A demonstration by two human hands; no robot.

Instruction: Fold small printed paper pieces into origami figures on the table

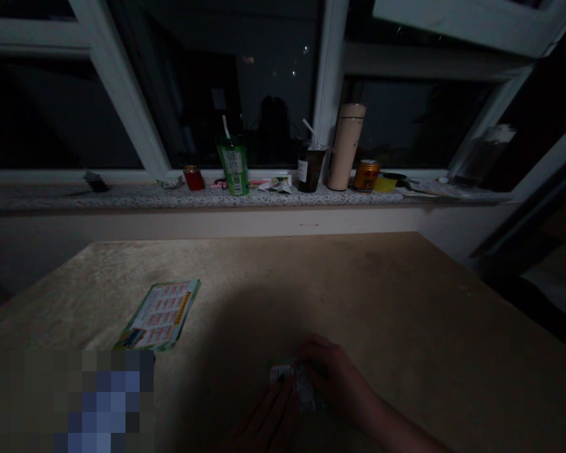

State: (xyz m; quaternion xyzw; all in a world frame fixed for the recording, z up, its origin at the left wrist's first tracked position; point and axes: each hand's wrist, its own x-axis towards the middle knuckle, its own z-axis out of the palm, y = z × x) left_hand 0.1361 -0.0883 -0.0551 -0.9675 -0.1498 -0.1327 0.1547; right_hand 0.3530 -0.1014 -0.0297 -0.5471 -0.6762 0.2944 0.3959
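Note:
The scene is dim. Low in the picture, both my hands meet over a small pale piece of paper or card point(283, 374) lying on the wooden table point(358, 296). My right hand point(334, 377) curls its fingers down onto the item. From below, my left hand point(268, 418) reaches up, its fingers stretched flat and their tips touching the item's near edge. Shadow hides what the item is.
A printed leaflet point(159, 314) lies on the table to the left. On the stone windowsill point(99, 198) stand a green cup with a straw point(233, 167), a dark drink cup point(310, 168), a tall beige tumbler point(346, 148), an orange can point(366, 175) and a red can point(194, 178).

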